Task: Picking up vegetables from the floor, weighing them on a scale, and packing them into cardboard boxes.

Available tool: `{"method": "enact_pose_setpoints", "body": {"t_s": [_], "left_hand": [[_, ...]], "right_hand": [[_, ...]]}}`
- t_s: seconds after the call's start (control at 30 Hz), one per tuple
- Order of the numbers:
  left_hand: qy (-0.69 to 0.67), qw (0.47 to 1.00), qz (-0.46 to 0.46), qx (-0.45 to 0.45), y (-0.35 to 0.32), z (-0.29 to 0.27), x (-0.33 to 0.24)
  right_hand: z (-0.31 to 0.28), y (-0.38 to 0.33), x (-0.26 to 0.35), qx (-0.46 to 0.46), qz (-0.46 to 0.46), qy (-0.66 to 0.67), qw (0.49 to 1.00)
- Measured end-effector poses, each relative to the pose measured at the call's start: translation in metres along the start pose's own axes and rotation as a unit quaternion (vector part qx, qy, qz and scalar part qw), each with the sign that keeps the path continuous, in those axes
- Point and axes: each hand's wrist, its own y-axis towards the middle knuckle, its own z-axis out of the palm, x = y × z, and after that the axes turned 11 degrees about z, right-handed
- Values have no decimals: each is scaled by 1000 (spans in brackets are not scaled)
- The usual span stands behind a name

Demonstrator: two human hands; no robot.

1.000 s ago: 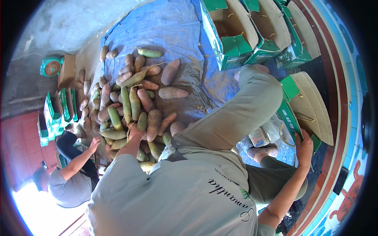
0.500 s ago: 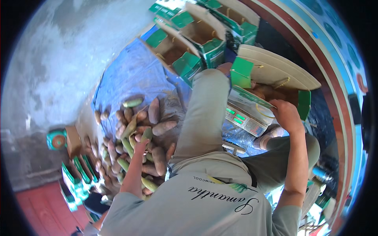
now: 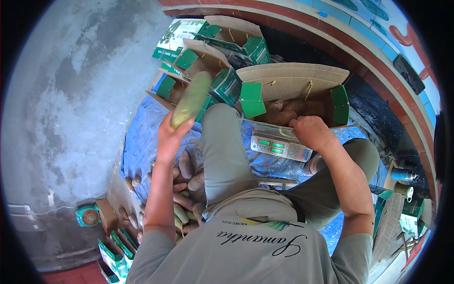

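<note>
Raised left of my knee, my left hand (image 3: pixel 171 136) is closed round the lower end of a long green radish (image 3: pixel 192 98), slightly blurred and tilted upward. My right hand (image 3: pixel 314 132) pinches the near edge of an open cardboard box (image 3: pixel 292 73) with green end flaps. Several brownish, soil-covered roots (image 3: pixel 283 116) lie inside that box. Just below its near side is a digital scale (image 3: pixel 280 146) with lit green displays; whether the box rests on its pan is hidden. A pile of brownish and green roots (image 3: pixel 186 164) lies to the left of my leg, partly behind my left forearm.
Several open green-and-white boxes (image 3: pixel 226 85) stand beyond my left knee on a blue sheet (image 3: pixel 142 137). More boxes (image 3: pixel 116 253) stand at lower left, near a round green device (image 3: pixel 88 216). A blue bottle (image 3: pixel 404 174) is at far right, below the tiled wall ledge.
My left hand has risen from the pile with the green radish and moved forward toward the boxes. My right hand stays on the box edge. The whole view has shifted.
</note>
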Motion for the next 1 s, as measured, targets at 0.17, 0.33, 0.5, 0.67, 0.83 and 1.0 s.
{"method": "enact_pose_setpoints", "body": {"t_s": [0.17, 0.33, 0.5, 0.67, 0.83, 1.0], "left_hand": [[124, 962, 156, 186, 38, 75, -36], [115, 942, 124, 289, 56, 155, -32], [26, 931, 208, 299, 54, 189, -17], [18, 962, 225, 153, 43, 151, -8], [77, 955, 284, -43, 32, 72, 6], [132, 964, 107, -206, 8, -22, 111]], "right_hand": [[-3, -3, -1, 8, 4, -5, 1000], [0, -4, -3, -3, -1, 15, 1000], [-3, -4, 0, -19, -9, 12, 1000], [5, -5, -4, -45, -10, 21, 999], [9, -3, -5, -4, 8, 20, 1000], [1, -1, -3, -22, -3, 28, 999]]}}
